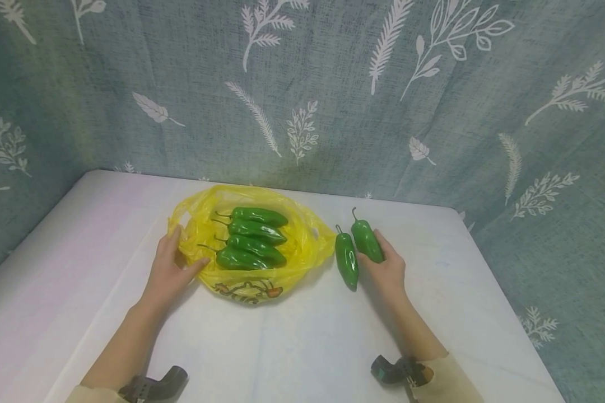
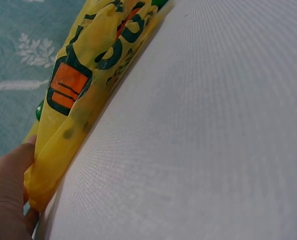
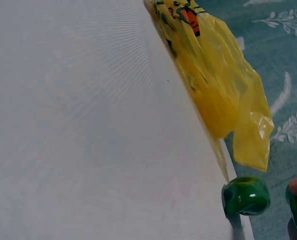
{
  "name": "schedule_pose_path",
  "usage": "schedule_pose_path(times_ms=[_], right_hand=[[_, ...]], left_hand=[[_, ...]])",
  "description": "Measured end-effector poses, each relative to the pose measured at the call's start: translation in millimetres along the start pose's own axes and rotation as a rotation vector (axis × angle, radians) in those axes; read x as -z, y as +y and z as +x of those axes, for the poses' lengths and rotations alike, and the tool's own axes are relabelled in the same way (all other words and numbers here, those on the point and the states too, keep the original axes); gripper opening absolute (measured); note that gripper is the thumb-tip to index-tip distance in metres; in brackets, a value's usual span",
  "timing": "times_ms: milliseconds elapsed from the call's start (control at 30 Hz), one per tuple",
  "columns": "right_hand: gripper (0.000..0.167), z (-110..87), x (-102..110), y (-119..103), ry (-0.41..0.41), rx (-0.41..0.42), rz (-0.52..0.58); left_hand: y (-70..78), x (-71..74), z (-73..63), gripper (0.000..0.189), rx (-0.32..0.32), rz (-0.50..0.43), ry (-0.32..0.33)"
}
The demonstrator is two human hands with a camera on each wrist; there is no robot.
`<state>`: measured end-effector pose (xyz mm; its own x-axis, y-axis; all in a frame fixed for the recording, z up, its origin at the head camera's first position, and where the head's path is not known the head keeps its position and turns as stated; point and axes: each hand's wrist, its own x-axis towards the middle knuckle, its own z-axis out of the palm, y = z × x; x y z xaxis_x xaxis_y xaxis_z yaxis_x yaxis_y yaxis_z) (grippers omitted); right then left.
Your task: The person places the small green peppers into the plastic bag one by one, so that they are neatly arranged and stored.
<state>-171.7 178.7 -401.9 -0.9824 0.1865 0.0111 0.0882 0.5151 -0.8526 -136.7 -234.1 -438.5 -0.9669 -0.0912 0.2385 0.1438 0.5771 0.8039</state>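
Observation:
A yellow plastic bag (image 1: 307, 246) with dark and orange print lies spread with its mouth up. Inside it several glossy green peppers (image 1: 257, 230) rest side by side, stems to the left. My left hand (image 1: 167, 268) holds the bag's left edge; in the left wrist view the thumb (image 2: 19, 159) presses on the plastic. To the right of the bag, my right hand (image 1: 387, 270) grips a green pepper (image 1: 366, 239) between thumb and fingers. Another green pepper (image 1: 346, 262) lies on the table between that hand and the bag.
A white-covered table (image 1: 302, 347) bears everything. Behind it hangs a grey-green curtain (image 1: 191, 73) with white leaf patterns, which also runs along both sides. Dark wrist cameras (image 1: 153, 386) are strapped on both arms.

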Motion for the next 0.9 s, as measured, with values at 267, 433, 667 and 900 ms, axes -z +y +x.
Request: schedule_pose_path(times_ms=[267,433,667,900], right_hand=[[0.070,3.7,-2,-16,-0.012,0.116,-0.007],[0.069,9.5,-3,-27,-0.058,0.122,0.025],[0.068,13.6,-8,-44,-0.115,0.112,0.035],[0.064,20.5,-18,-61,-0.168,0.148,0.027]], left_hand=[[0.4,-0.6,-0.9,0.093,0.001,0.003,-0.003],[0.9,-0.8,-0.8,0.093,-0.001,0.010,-0.003],[2.0,0.8,-1.2,0.094,0.010,0.010,-0.006],[2.0,0.8,-1.4,0.094,0.001,0.001,-0.005]])
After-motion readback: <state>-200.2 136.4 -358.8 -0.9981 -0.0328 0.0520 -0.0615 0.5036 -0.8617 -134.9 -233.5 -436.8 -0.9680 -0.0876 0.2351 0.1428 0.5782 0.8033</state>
